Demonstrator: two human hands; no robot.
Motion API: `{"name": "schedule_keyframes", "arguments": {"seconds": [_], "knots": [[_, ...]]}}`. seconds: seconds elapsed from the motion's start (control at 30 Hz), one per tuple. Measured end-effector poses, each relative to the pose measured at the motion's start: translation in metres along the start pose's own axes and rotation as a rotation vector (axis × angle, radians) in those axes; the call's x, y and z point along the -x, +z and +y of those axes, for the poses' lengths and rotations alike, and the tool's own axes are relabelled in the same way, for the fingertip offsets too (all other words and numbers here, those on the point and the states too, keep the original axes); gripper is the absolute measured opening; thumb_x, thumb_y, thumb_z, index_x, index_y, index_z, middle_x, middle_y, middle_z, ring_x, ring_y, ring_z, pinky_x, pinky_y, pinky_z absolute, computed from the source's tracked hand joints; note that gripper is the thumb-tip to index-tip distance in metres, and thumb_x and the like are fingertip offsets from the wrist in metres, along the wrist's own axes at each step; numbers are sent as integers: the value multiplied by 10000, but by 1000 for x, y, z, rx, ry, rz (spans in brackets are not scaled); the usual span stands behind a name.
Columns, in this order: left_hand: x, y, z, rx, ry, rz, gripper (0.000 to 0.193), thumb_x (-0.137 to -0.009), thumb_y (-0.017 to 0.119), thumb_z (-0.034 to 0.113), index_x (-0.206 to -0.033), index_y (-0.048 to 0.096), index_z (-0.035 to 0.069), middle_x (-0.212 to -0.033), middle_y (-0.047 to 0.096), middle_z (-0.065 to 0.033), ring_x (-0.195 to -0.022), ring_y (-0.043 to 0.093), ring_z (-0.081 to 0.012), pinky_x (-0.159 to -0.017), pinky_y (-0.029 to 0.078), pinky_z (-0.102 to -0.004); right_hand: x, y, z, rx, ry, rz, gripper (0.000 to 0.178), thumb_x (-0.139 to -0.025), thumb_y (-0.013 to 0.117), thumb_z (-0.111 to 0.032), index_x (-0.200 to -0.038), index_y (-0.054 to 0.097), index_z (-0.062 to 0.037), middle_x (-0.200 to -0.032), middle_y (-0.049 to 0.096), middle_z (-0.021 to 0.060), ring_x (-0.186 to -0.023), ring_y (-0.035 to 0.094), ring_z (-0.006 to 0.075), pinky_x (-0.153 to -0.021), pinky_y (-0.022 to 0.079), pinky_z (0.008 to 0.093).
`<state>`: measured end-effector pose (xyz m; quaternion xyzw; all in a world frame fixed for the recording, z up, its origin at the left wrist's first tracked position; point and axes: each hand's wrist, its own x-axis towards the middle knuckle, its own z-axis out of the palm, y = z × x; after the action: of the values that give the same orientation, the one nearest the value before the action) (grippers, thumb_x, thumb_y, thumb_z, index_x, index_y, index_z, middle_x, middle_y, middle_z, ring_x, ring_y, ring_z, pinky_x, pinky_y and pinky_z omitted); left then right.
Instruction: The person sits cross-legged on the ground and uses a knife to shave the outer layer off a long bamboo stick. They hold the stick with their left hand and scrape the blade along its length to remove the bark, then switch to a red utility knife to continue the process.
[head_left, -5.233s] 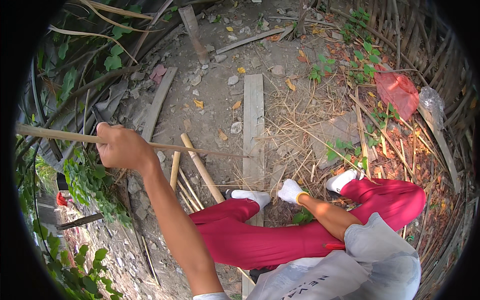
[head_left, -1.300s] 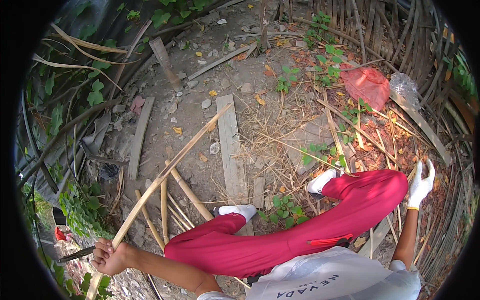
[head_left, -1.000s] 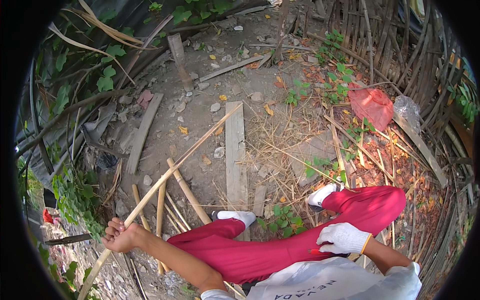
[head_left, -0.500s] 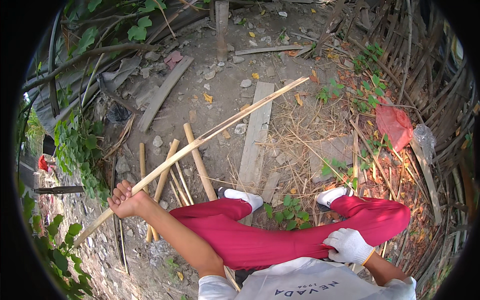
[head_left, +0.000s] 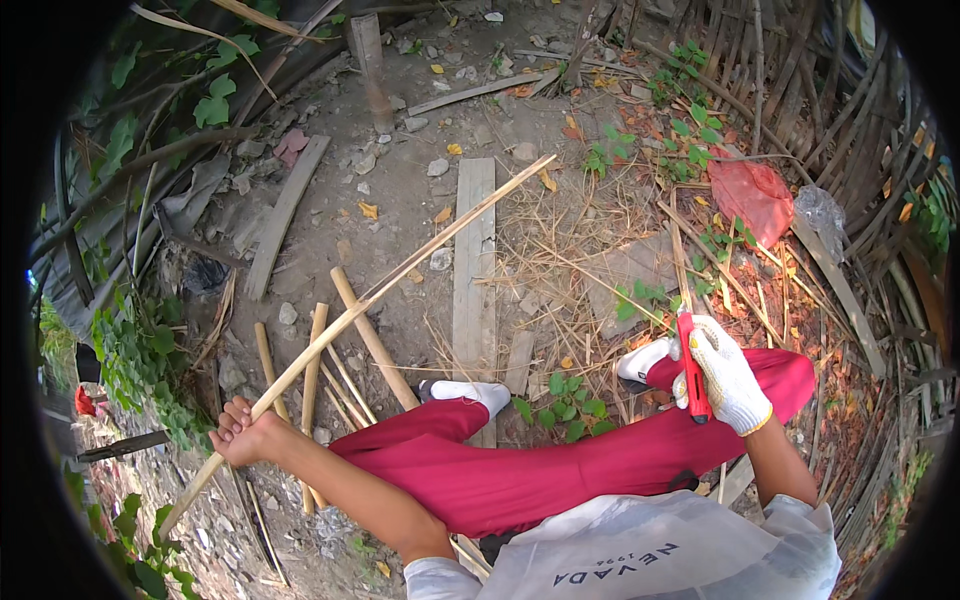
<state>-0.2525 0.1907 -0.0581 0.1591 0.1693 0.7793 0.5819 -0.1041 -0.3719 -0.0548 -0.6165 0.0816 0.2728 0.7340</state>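
My bare left hand point(head_left: 245, 432) is closed round the lower part of a long, pale split bamboo strip point(head_left: 400, 272), which slants up and away to the right. A darker groove runs along part of the strip. On the right, over my bent knee, my right hand point(head_left: 730, 380) wears a white knit glove. It grips a red utility knife point(head_left: 692, 375) that points away from me; a thin blade shows at its far end. Knife and strip are well apart.
Several round bamboo poles point(head_left: 372, 335) lie beyond my left leg. A grey plank point(head_left: 474, 260) stretches away from my left foot. Dry stalks and leaves litter the soil. At the right are a red plastic bag point(head_left: 750, 198) and a fence of sticks point(head_left: 800, 90).
My gloved right hand has moved up and away from my waist, and the red knife now shows fully. My left hand still holds the strip. The whole view has shifted slightly.
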Motion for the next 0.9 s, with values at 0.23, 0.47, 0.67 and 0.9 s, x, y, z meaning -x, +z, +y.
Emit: {"name": "schedule_keyframes", "arguments": {"seconds": [0.23,0.47,0.67,0.9], "knots": [[6,0,-4,-38,-27,36,431,-983,430,215,-611,214,207,-507,214,11,-414,166,-129,-393,186,-284,-63,27,20,-209,174,-276,421,-1010,603,-195,-1381,467,-50,-917,629,102,-612,609,164,-575,550,333],[3,-10,-8,-11,-76,25,420,-997,401,202,-614,229,202,-504,229,17,-394,196,-114,-378,200,-271,-111,54,24,-282,391,-393,428,-1064,486,-384,-1419,406,-159,-854,628,109,-526,568,180,-473,520,351],[8,-12,-13,-19,-125,44,430,-1012,387,209,-609,238,205,-500,241,25,-387,191,-103,-369,200,-261,-167,73,53,-489,307,-388,354,-1013,585,-143,-1332,436,-105,-987,621,149,-701,613,235,-599,541,414],[14,-10,-18,27,-164,80,440,-1013,382,214,-594,247,207,-484,248,28,-376,191,-104,-366,194,-261,-180,42,102,-452,219,-322,515,-1016,580,-112,-1478,356,-151,-924,610,95,-706,608,215,-642,550,387]]}}
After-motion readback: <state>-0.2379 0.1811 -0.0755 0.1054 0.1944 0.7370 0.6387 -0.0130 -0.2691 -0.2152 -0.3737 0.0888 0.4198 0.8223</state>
